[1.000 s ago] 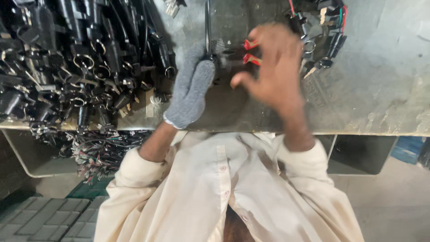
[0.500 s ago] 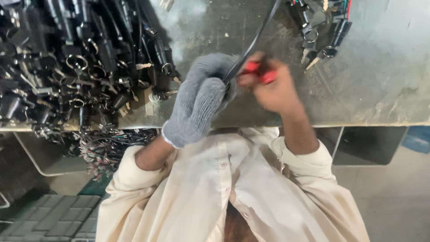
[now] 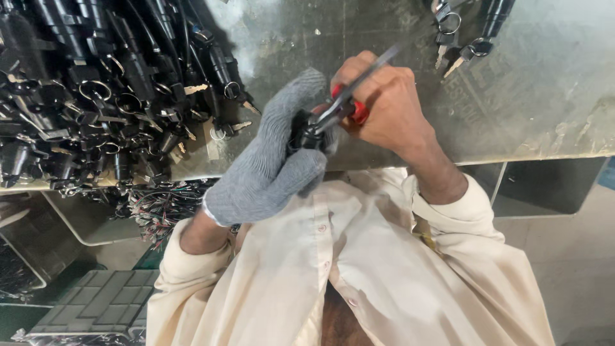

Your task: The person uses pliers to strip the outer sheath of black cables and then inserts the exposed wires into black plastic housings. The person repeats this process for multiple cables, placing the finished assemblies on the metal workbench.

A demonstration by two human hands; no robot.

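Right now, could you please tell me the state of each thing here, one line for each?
left hand: in a grey glove, closed around the black part
right hand: bare, gripping the red-handled tool
black part: held above the table edge, tool tip on it
red-handled tool: held slanted
pile of black parts: heaped, lying loose on the table

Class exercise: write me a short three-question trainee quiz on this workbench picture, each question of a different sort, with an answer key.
1. True or false: the left hand wears a grey knitted glove.
2. What does the right hand hold? A) red-handled tool B) paintbrush C) cup
3. Fill in: the pile of black parts with keys lies on the metal table to the person's ____.

Key: 1 true; 2 A; 3 left. The gloved hand grips a small black part.
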